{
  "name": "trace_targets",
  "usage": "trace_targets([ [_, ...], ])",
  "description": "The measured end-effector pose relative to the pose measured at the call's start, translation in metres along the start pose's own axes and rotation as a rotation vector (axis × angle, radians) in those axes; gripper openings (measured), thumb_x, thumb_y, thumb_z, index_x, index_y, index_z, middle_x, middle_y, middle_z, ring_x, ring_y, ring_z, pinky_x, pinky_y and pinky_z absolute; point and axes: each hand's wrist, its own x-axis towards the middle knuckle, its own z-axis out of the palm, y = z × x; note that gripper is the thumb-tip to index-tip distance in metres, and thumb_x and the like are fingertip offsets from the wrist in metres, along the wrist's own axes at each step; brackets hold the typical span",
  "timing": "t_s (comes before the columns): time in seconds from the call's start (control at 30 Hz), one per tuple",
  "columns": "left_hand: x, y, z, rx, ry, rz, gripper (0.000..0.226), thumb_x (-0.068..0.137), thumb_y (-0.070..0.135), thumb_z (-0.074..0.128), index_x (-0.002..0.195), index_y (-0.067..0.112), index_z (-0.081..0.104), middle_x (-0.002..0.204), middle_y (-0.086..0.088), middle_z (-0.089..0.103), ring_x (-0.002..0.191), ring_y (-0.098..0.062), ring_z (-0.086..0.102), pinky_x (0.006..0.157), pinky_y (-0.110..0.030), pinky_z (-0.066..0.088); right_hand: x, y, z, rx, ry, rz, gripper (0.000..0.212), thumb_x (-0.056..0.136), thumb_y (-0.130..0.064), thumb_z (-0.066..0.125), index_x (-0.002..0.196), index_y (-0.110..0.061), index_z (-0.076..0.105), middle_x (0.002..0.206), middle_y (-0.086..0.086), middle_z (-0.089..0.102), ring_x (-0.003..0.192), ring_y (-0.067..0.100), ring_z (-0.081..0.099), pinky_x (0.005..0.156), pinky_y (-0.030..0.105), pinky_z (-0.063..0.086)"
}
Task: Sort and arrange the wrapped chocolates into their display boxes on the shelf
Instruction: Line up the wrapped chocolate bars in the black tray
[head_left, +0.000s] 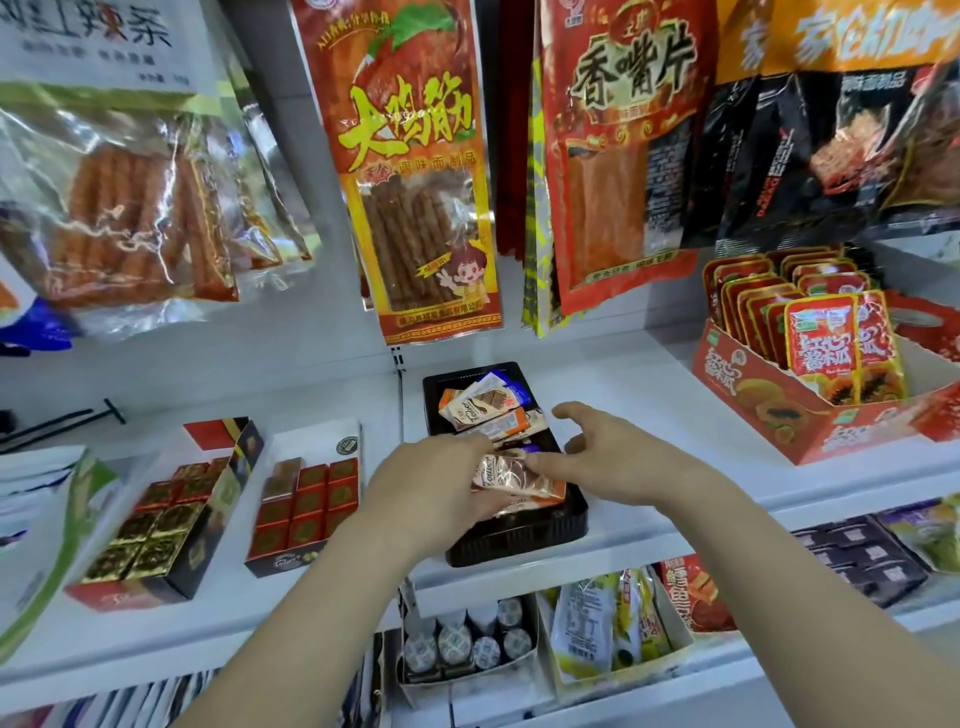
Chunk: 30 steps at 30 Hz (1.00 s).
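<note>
A black tray (524, 545) on the white shelf holds several loose wrapped chocolates (475, 408) in a jumble. Over its near end, my left hand (431, 488) grips a copper-coloured wrapped chocolate (519, 480) from the left. My right hand (618, 457) touches the same wrapper's top right edge with its fingertips, the other fingers spread and relaxed. To the left stand two display boxes: one with red square chocolates (306, 506), one with gold and red squares (156, 535).
Snack bags (415, 171) hang above the shelf, close over the tray. A red carton of papaya snack packs (810, 374) stands at the right. The lower shelf holds small cups (467, 644) and more packets. A black hook bar (62, 415) lies at the far left.
</note>
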Motion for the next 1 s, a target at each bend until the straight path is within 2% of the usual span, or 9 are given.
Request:
trace_targets([
  [0.2, 0.001, 0.001, -0.002, 0.067, 0.037, -0.045, 0.044, 0.088, 0.052, 0.057, 0.124, 0.031, 0.046, 0.112, 0.003, 0.059, 0.1, -0.023, 0.058, 0.067, -0.031, 0.04, -0.006, -0.014, 0.006, -0.179, 0.041, -0.216, 0.055, 0.082, -0.038, 0.071, 0.133, -0.03, 0.053, 0.121, -0.003, 0.056, 0.104, 0.013, 0.053, 0.082, 0.022, 0.04],
  [0.33, 0.001, -0.005, -0.005, -0.154, -0.01, -0.069, 0.034, 0.084, 0.041, 0.066, 0.115, 0.032, 0.055, 0.106, 0.007, 0.065, 0.093, -0.017, 0.059, 0.069, -0.03, 0.045, 0.003, -0.017, 0.018, -0.268, 0.027, -0.247, 0.041, 0.08, -0.033, 0.073, 0.12, -0.029, 0.063, 0.109, -0.001, 0.065, 0.095, 0.015, 0.059, 0.084, 0.031, 0.051],
  [0.43, 0.003, -0.008, -0.007, -0.306, -0.004, -0.059, 0.026, 0.082, 0.034, 0.072, 0.106, 0.029, 0.062, 0.099, 0.006, 0.066, 0.087, -0.013, 0.059, 0.074, -0.034, 0.051, 0.007, -0.019, 0.018, -0.258, 0.005, -0.228, 0.034, 0.081, -0.031, 0.073, 0.114, -0.028, 0.067, 0.1, -0.002, 0.065, 0.089, 0.014, 0.06, 0.076, 0.027, 0.05],
  [0.6, 0.007, -0.01, -0.013, -0.505, 0.207, -0.116, 0.041, 0.076, 0.026, 0.078, 0.112, 0.033, 0.058, 0.095, 0.011, 0.063, 0.076, -0.007, 0.056, 0.063, -0.021, 0.046, 0.008, -0.018, 0.008, -0.122, 0.057, -0.21, 0.021, 0.082, -0.028, 0.074, 0.101, -0.02, 0.072, 0.087, -0.002, 0.066, 0.078, 0.014, 0.058, 0.069, 0.027, 0.047],
  [0.67, 0.008, -0.011, -0.02, -0.538, 0.276, -0.148, 0.032, 0.075, 0.031, 0.079, 0.1, 0.033, 0.058, 0.087, 0.012, 0.062, 0.069, -0.003, 0.053, 0.057, -0.019, 0.041, 0.009, -0.012, 0.001, -0.07, 0.11, -0.167, 0.015, 0.083, -0.026, 0.072, 0.096, -0.018, 0.071, 0.084, -0.002, 0.065, 0.077, 0.015, 0.059, 0.07, 0.03, 0.048],
  [0.73, 0.005, -0.011, -0.024, -0.457, 0.168, -0.103, 0.019, 0.076, 0.039, 0.077, 0.086, 0.032, 0.063, 0.08, 0.013, 0.063, 0.067, 0.001, 0.054, 0.056, -0.015, 0.039, 0.012, -0.004, -0.004, 0.002, 0.157, -0.128, 0.011, 0.085, -0.024, 0.071, 0.09, -0.015, 0.068, 0.085, 0.001, 0.067, 0.078, 0.019, 0.061, 0.071, 0.034, 0.05],
  [0.8, 0.0, -0.004, -0.02, -0.335, -0.027, -0.019, 0.019, 0.077, 0.047, 0.073, 0.083, 0.03, 0.069, 0.082, 0.013, 0.066, 0.074, 0.0, 0.057, 0.065, -0.02, 0.048, 0.014, 0.003, -0.007, 0.134, 0.177, -0.084, 0.012, 0.086, -0.022, 0.07, 0.091, -0.012, 0.068, 0.084, 0.003, 0.069, 0.073, 0.016, 0.062, 0.066, 0.031, 0.05],
  [0.87, -0.002, 0.001, -0.011, -0.211, -0.142, 0.038, 0.027, 0.08, 0.053, 0.067, 0.092, 0.029, 0.072, 0.089, 0.013, 0.068, 0.081, -0.004, 0.06, 0.072, -0.026, 0.05, 0.015, 0.005, -0.007, 0.281, 0.166, -0.05, 0.013, 0.087, -0.019, 0.069, 0.096, -0.009, 0.068, 0.086, 0.003, 0.07, 0.07, 0.012, 0.062, 0.06, 0.023, 0.045],
  [1.0, 0.001, 0.004, -0.008, -0.104, -0.196, 0.092, 0.033, 0.086, 0.054, 0.058, 0.103, 0.029, 0.071, 0.091, 0.009, 0.07, 0.081, -0.01, 0.06, 0.068, -0.027, 0.047, 0.018, 0.004, -0.005, 0.431, 0.13, -0.026, 0.017, 0.09, -0.019, 0.066, 0.104, -0.011, 0.07, 0.093, 0.003, 0.072, 0.076, 0.013, 0.063, 0.06, 0.02, 0.041],
])
